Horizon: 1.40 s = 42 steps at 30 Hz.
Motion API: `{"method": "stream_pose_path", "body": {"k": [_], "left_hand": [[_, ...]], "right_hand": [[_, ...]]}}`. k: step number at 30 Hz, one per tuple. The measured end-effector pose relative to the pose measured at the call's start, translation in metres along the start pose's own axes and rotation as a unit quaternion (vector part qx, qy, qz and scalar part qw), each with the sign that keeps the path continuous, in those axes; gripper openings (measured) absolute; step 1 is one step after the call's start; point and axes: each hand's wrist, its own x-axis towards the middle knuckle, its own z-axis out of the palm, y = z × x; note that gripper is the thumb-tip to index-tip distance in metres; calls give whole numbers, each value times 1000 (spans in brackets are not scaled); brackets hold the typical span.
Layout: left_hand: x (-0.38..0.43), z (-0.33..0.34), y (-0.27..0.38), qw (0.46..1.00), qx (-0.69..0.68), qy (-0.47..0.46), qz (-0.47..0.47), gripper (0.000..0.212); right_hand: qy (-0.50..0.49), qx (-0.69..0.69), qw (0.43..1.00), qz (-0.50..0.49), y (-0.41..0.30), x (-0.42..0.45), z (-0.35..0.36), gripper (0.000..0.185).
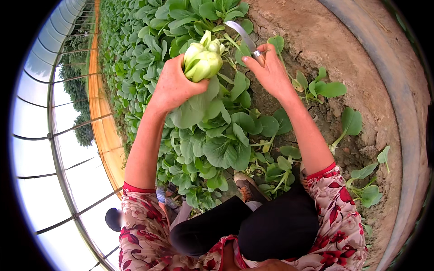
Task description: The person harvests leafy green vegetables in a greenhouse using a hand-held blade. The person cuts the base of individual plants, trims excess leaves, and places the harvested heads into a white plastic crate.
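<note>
My left hand (179,81) is closed around several heads of bok choy (203,61), their pale bases pointing up and away from me and their green leaves hanging below the wrist side. To the right, my right hand (268,69) grips the wooden handle of a curved knife (244,35). Its blade points up and left, close to the bases but apart from them. Beneath both hands grow more bok choy plants (220,145), dense on the left and thinner toward the soil at the right.
Loose leaves (351,122) and small plants lie on the cracked soil (325,37) at right. A long grey pipe or hose (390,67) curves along the bed's edge. My shoe (249,188) is among the plants. Another person (113,218) is partly visible at lower left, near the greenhouse frame (56,145).
</note>
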Motion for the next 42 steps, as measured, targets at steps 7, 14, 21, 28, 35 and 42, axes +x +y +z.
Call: {"method": "stream_pose_path", "body": {"k": [7, 14, 21, 28, 35, 42], "left_hand": [[101, 21, -83, 872, 441, -199, 78, 49], [139, 45, -142, 857, 475, -197, 32, 44], [139, 48, -146, 893, 409, -188, -2, 65], [124, 27, -127, 860, 472, -186, -59, 57], [146, 31, -75, 762, 617, -193, 41, 51], [195, 10, -116, 762, 621, -180, -34, 59]], "right_hand": [[-83, -236, 968, -21, 59, 65, 63, 27], [-136, -317, 939, 6, 69, 95, 87, 27], [-142, -375, 916, 4, 62, 98, 95, 28], [-92, -334, 937, -48, 56, 97, 81, 27], [-10, -244, 970, -6, 63, 132, 92, 31], [-61, -301, 952, 2, 57, 156, 110, 41]]}}
